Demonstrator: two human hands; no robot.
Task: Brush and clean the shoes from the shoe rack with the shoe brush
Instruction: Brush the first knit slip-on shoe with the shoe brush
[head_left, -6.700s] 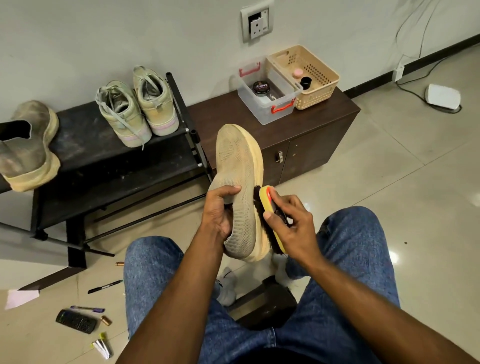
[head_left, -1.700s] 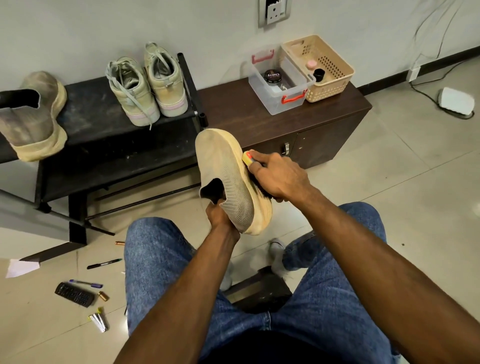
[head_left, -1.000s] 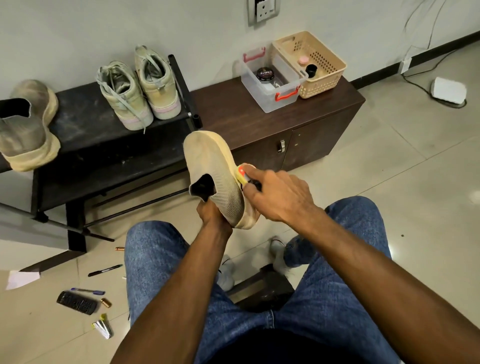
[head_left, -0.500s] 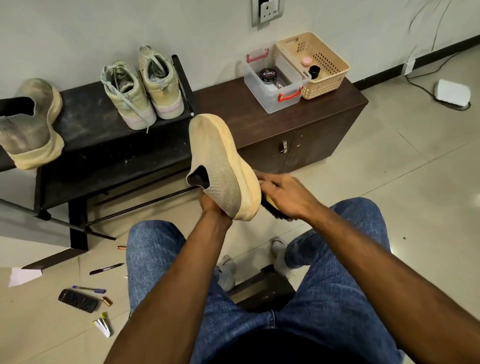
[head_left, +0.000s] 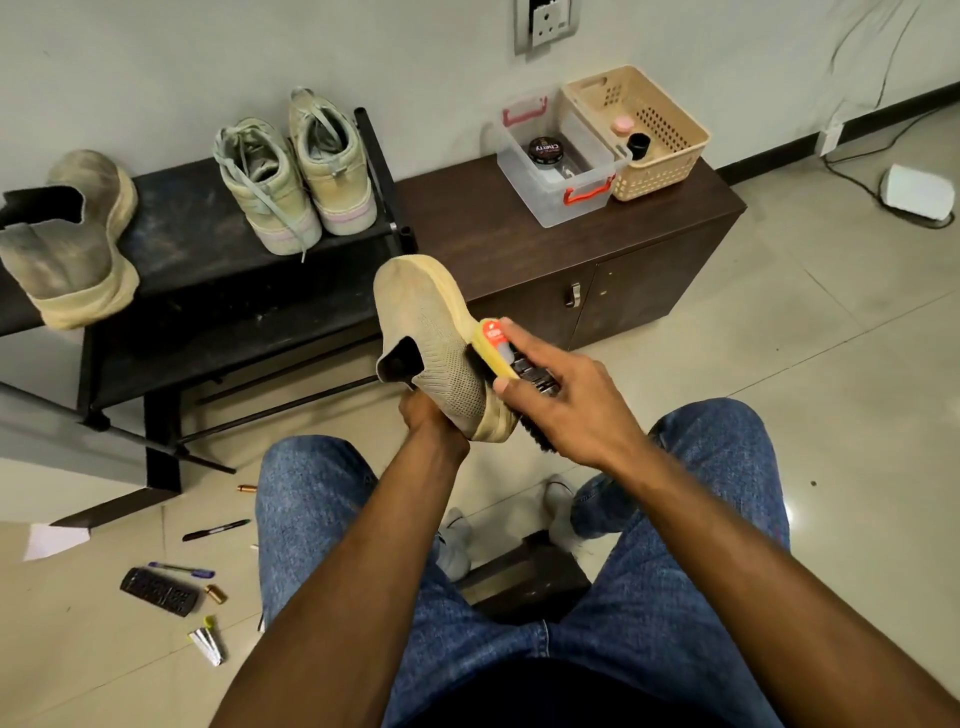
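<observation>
So the tan knit slip-on shoe (head_left: 431, 343) is up in the air over the person's knees, toe pointing away toward the shoe rack (head_left: 218, 291), heel end down in the left hand (head_left: 431, 415). The left fingers are mostly hidden under the shoe, but the hand is clearly gripping it around the heel and sole.

What's changed: half a second ago the shoe brush (head_left: 511, 371) was low, down by the heel and nearly hidden behind the right hand (head_left: 566, 400). Now it's slid back up the sole edge, so the yellow back with its orange label shows and the dark bristles sit against the side of the midsole. The shoe has also tipped a bit lower and more to the left than it was. The right hand's fingers are wrapped over the brush back, thumb on the near edge, a firm hold.

My read is that this is just another pass in a back-and-forth scrub along the sole rim, so this shoe is mid-clean, not done.

Further out, its dusty mate (head_left: 67, 244) sits on the left of the rack's top shelf, and a pair of pale green lace-up sneakers (head_left: 296, 176) stands beside it, looking untouched, so plenty of the job is left. On the brown counter (head_left: 519, 244) to the right are a clear box (head_left: 556, 161) holding a polish tin and a beige basket (head_left: 639, 130).
</observation>
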